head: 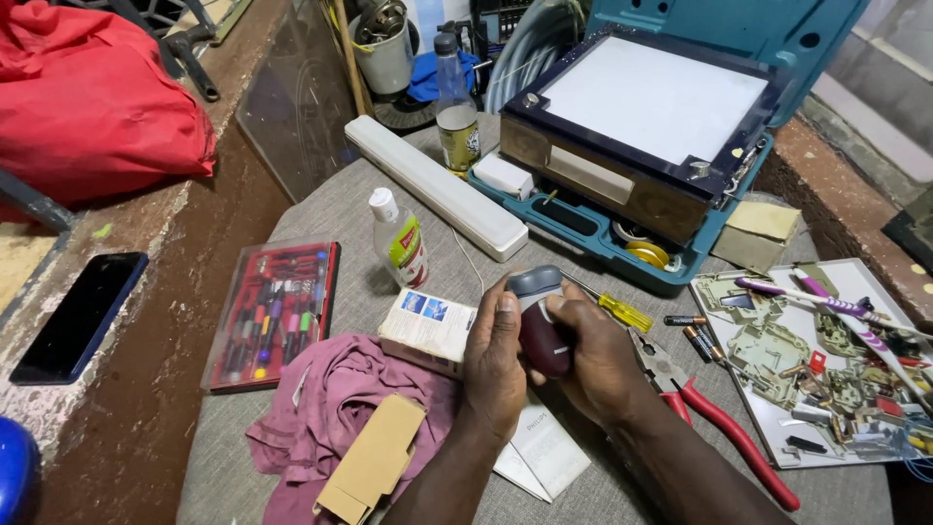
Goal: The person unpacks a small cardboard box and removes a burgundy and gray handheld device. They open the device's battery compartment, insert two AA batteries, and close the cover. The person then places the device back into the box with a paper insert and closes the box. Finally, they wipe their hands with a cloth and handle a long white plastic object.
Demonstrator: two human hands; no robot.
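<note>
Starting at the far left we see a dark phone (pixel 80 316) lying face up on the ledge beside the grey worktop (pixel 340 209). On the worktop's left part sits a flat red case of small screwdriver bits (pixel 274 314) under a clear lid, and below it a crumpled mauve cloth (pixel 330 408) with a plain brown cardboard box (pixel 374 459) resting on it. Just right of the case stands a small clear bottle (pixel 399 238) with a white cap and a green and red label, and touching the cloth lies a small white carton (pixel 429 330) with blue pictures on top. At the centre our left hand (pixel 494 365) and right hand (pixel 598 360) meet, fingers of both wrapped around a maroon and grey electric shaver (pixel 540 326) held just above the worktop over a folded white leaflet (pixel 544 452). To the right lie a yellow-handled screwdriver (pixel 622 312), red-handled pliers (pixel 719 418) and a white tray (pixel 768 428) of small parts.
</note>
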